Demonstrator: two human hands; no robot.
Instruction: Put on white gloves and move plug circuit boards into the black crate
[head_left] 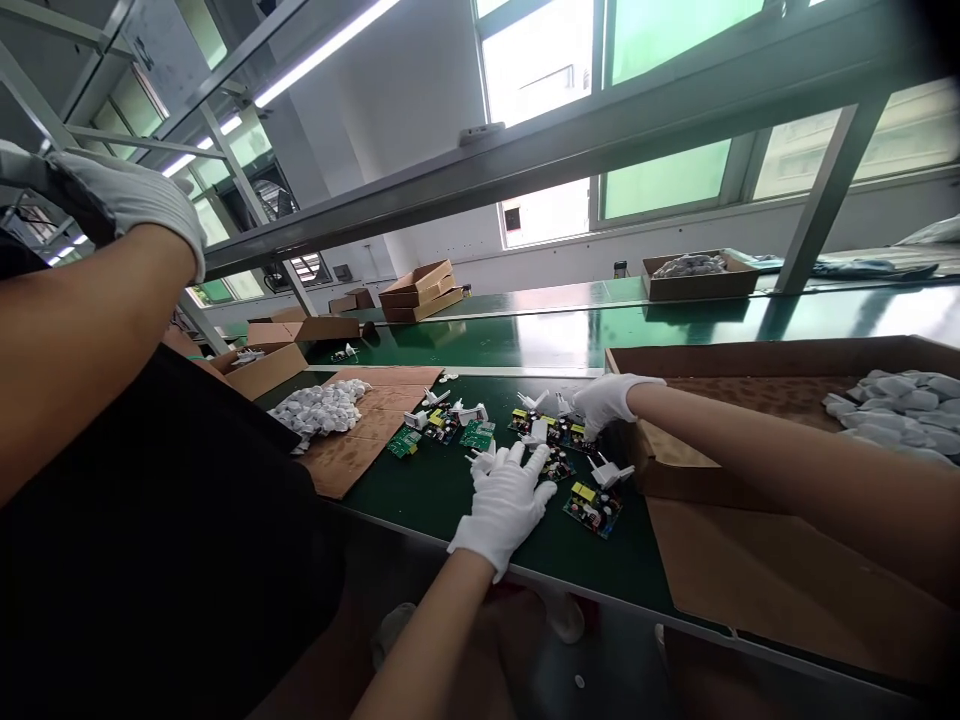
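My left hand (506,500), in a white glove, lies with fingers spread at the near side of a cluster of small circuit boards and white plug parts. Its fingertips reach a board (556,465) with yellow and black components. My right hand (611,400), also gloved, comes in over the box edge with fingers curled down on a circuit board (577,436) at the cluster's right side; its fingertips are partly hidden. Closer to me lies another board (592,508), beside a white two-pin plug (609,472). Green-faced boards (478,434) sit left of the cluster.
A cardboard box (697,480) with white plastic pieces (904,405) stands right. White pieces (321,410) are heaped on flat cardboard (367,440) at left. Beside me, a person in black raises a gloved hand (135,200). A metal beam (450,180) crosses above the green bench.
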